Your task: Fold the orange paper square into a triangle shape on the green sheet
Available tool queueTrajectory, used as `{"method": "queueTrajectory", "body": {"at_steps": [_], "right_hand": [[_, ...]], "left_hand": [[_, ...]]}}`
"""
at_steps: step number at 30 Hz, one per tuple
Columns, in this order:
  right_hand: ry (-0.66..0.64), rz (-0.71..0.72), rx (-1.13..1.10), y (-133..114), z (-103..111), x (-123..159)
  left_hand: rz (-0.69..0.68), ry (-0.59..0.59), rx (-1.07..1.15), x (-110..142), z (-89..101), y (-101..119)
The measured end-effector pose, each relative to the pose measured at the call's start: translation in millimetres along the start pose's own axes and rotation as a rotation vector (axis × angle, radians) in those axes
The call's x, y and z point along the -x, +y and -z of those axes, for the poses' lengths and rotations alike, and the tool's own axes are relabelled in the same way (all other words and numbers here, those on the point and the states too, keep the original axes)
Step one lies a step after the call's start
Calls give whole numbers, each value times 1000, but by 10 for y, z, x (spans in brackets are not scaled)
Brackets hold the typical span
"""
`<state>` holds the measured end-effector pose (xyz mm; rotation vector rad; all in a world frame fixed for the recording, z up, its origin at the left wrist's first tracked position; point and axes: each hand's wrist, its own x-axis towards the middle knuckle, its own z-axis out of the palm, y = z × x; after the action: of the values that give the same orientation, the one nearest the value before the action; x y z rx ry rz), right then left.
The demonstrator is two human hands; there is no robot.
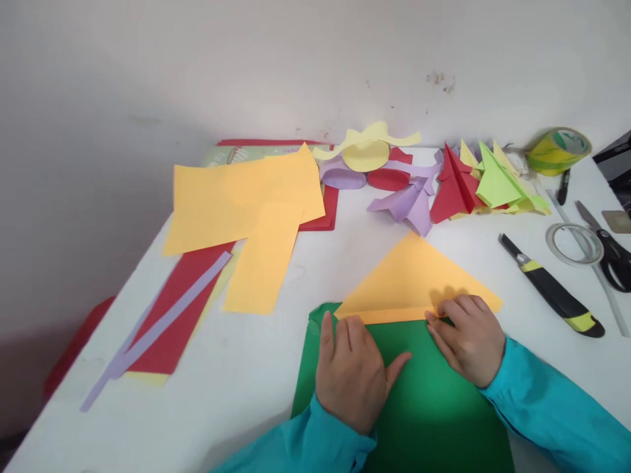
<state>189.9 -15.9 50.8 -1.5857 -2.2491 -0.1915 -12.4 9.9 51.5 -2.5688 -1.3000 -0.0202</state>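
Note:
An orange paper sheet folded into a triangle lies point-away from me, with a narrow strip folded up along its near edge. It rests partly on a green board or sheet and partly on the white table. My left hand has its thumb stretched out to the side, and its fingertips touch the left end of the folded strip. At the right part of that strip, the fingers of my right hand are closed and pinch the edge. The right fingertips partly cover the fold.
Orange sheets overlap at the left, near red paper and a purple strip. Folded paper planes and paper rings stand at the back. A utility knife, tape and scissors lie right.

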Motion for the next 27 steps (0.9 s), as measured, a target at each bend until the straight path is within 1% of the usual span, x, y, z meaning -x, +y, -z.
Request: {"method": "queueTrajectory", "body": {"at_steps": [2,3,6,8,11,15,19,23,27], "right_hand": [[3,-1,6,-6,-1,-4],[1,-1,13,-11,-1,-4],[-10,0,55,-39,-5,7],[-17,-5,94,-73,-10,24],[-50,-32,155,-135,-23,57],[-27,-93,195,-199,-41,99],[-18,-160,241,-239,-35,143],[-25,-251,314,-231,7,183],[-17,-306,352,-167,48,212]], "left_hand": [[-13,76,48,-25,-48,4],[-48,103,92,-28,-82,25],[-260,141,255,-2,-195,143],[-350,157,300,25,-251,227],[-361,151,316,37,-276,291],[-363,170,329,2,-255,277],[-412,206,297,-23,-249,264],[-406,211,291,-26,-237,273],[-410,220,280,-42,-214,272]]}}
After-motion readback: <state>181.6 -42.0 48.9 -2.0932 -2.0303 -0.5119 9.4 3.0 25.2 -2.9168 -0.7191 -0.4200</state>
